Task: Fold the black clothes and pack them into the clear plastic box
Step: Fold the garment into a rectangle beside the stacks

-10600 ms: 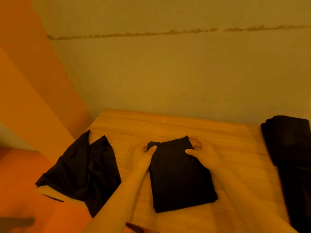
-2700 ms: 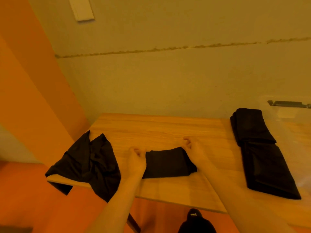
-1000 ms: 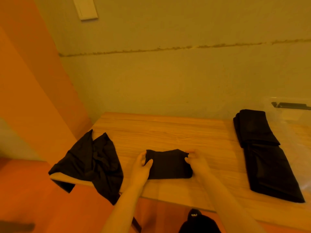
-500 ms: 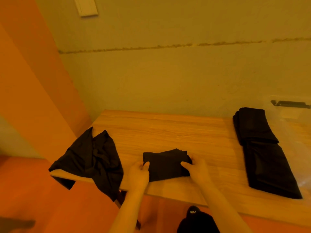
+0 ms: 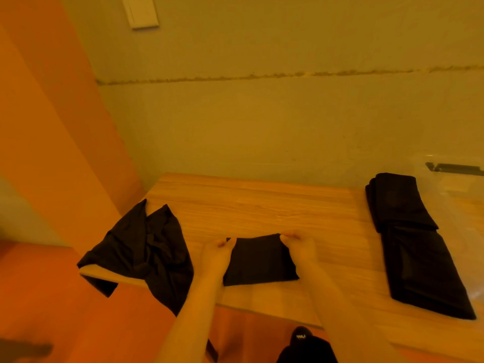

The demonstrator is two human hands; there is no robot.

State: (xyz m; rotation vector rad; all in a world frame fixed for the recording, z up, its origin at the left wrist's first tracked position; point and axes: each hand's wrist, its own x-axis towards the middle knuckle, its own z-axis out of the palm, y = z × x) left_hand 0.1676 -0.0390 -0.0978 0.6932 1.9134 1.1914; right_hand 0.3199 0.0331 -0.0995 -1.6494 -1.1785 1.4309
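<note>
A small folded black garment [image 5: 258, 260] lies near the front edge of the wooden table [image 5: 262, 205]. My left hand [image 5: 216, 254] pinches its far left corner and my right hand [image 5: 301, 246] pinches its far right corner. A crumpled black garment [image 5: 146, 247] hangs over the table's left front corner. A long folded black garment [image 5: 413, 242] lies at the right, beside the clear plastic box [image 5: 461, 195], whose walls are faint and cut off by the frame's right edge.
The table stands against a pale wall with an orange wall on the left. A black latch [image 5: 454, 169] marks the box's rim. A dark shoe [image 5: 303, 344] shows below the table's front edge. Bare wood lies between the garments.
Since ten seconds ago the centre garment has been folded from a long panel into a small rectangle. In the last second both hands shifted from its sides to its far corners.
</note>
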